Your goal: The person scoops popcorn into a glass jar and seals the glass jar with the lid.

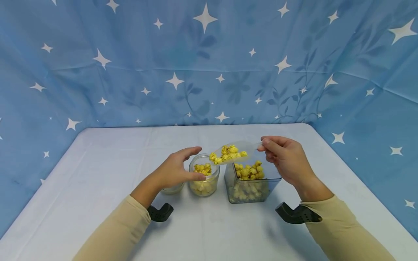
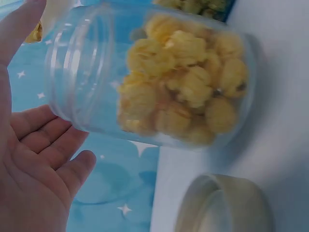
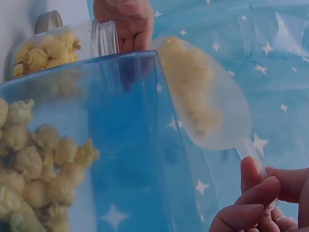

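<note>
A clear round jar (image 1: 204, 185) with popcorn in its lower part stands on the table. My left hand (image 1: 177, 166) is spread about its mouth, thumb in front and fingers behind; the left wrist view shows the fingers (image 2: 53, 133) fairly straight beside the neck. My right hand (image 1: 287, 157) pinches the handle of a translucent scoop (image 1: 249, 148) loaded with popcorn (image 1: 228, 154). The scoop's front edge is over the jar's rim. Below the scoop, to the jar's right, stands a clear dark-tinted square container (image 1: 249, 194) with more popcorn.
A round lid (image 2: 236, 203) lies on the table left of the jar, partly hidden by my left hand in the head view. A white cloth (image 1: 98, 181) covers the table. Behind hangs a blue star-patterned curtain (image 1: 196, 65).
</note>
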Motion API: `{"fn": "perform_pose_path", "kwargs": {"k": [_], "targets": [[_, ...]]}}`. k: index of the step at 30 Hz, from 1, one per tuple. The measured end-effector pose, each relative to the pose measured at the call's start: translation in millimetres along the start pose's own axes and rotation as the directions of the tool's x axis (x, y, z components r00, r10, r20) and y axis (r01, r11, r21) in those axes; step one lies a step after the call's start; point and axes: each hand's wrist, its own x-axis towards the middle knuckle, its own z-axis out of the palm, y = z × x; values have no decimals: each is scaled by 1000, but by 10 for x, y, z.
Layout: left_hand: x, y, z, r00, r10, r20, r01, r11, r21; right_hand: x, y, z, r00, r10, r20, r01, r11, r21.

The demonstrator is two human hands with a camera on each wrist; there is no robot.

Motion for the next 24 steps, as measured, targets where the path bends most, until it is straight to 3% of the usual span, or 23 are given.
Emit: {"fn": "perform_pose_path", "kwargs": {"k": [4,9,17,24], "targets": [[-2,-63,56,1000,-21,-2,21,1000,-20,5,-47,51,1000,-7,-4,7,986,-166],[1,-129,121,999,-41,-7,41,998,-40,6,-105,99,1000,-9,-14,4,938,-346],[-3,-166,137,999,-49,-3,49,997,-64,-2,-163,175,999,-49,-23,34,896,-443],[-7,-152,140,999,-45,0,45,996,-73,-4,-161,162,999,-46,-28,28,887,-460]]}}
